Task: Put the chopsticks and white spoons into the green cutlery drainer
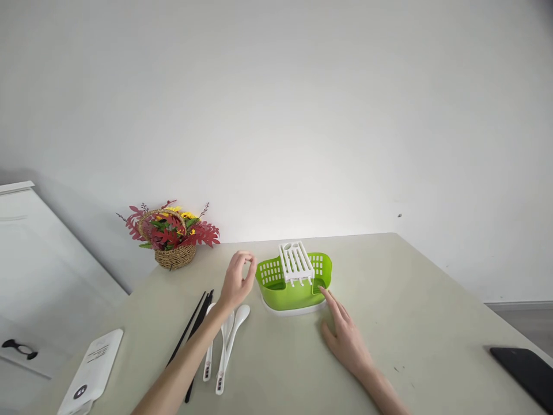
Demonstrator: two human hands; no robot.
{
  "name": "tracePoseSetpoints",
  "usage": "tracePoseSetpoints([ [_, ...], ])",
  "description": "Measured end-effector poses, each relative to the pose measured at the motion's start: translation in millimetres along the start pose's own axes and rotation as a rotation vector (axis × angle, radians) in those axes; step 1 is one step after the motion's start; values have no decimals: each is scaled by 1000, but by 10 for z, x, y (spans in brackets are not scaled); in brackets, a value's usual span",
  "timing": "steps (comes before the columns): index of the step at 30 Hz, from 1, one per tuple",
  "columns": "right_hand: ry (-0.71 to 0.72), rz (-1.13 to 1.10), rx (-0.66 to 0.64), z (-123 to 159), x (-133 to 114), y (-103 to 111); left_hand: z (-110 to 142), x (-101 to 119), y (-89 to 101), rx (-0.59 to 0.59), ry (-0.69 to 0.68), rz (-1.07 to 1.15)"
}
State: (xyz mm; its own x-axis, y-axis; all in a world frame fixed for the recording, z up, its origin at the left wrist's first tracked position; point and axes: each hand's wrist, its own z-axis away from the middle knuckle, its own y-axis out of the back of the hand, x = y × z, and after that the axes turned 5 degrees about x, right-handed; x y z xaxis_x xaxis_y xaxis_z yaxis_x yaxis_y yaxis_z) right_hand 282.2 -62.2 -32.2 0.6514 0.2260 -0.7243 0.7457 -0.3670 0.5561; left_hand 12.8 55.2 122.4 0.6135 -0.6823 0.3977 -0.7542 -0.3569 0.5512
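A green plastic utensil basket [292,298] with slotted walls stands upright on the table, on a white base tray [294,312]. Across its top lies a white slatted rack [296,262] with round holes and small prongs. Beside the basket's left end, my left hand [239,280] is raised with its fingers curled towards the thumb; nothing shows in it. My right hand [345,334] has its fingers stretched out, the tips at the basket's front right rim. White spoons [237,325] and black chopsticks [199,320] lie below my left hand, partly covered by my forearm.
A wicker basket of artificial flowers [175,255] stands at the back left by the wall. A white flat box or package [97,363] lies at the left edge, near a white cabinet [43,276]. A black phone [522,369] rests at the right edge.
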Motion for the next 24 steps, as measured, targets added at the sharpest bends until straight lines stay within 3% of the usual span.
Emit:
tracePoseSetpoints([
  [2,0,-2,-2,-1,4,0,-105,378,-66,137,-98,3],
  [3,0,-4,-3,-1,6,0,-142,576,-101,146,-139,-2],
  [6,5,-4,0,4,13,-5,-188,1095,-234,31,-258,-67],
  [9,18,0,8,12,9,-9,-153,1340,-431,-89,-339,-176],
  [12,13,4,16,17,-10,-4,-92,1280,-648,-149,-338,-247],
  [16,14,-12,7,17,-29,2,-102,1000,-797,-167,-336,-292],
  [20,-9,-53,43,26,4,-23,-253,692,-694,-152,-362,-323],
  [24,-78,-63,46,39,33,-48,-405,247,-401,-65,-246,-449],
])
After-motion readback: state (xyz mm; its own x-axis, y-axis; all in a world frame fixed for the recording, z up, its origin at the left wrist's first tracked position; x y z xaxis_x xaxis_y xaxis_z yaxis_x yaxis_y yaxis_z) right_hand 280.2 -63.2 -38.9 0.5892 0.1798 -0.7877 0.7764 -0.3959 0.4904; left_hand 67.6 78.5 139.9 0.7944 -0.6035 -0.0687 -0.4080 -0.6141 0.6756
